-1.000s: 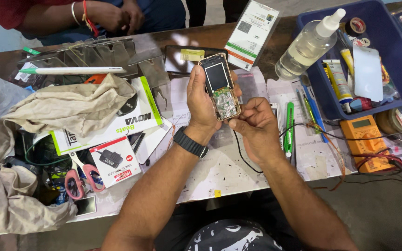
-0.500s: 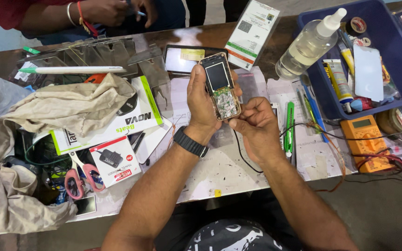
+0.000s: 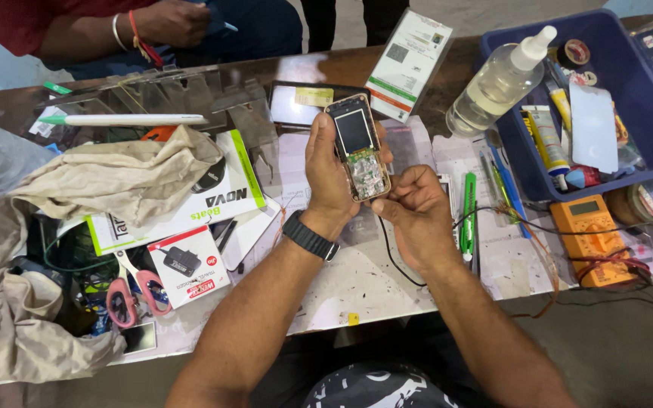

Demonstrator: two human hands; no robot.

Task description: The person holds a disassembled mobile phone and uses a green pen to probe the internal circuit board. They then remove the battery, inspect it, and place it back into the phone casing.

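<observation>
One small opened phone [image 3: 358, 147] (screen above, bare circuit board below) is held upright over the desk [image 3: 357, 287], gripped along its side by the left hand [image 3: 328, 170]; the right hand [image 3: 410, 208] pinches its lower end. One green pen [image 3: 468, 215] lies just right. One blue bin [image 3: 644, 98] holds one clear squeeze bottle [image 3: 496, 83], tubes and tape. One orange multimeter [image 3: 589, 234] sits beside it; one pink-handled pair of scissors [image 3: 134, 291] lies well left
</observation>
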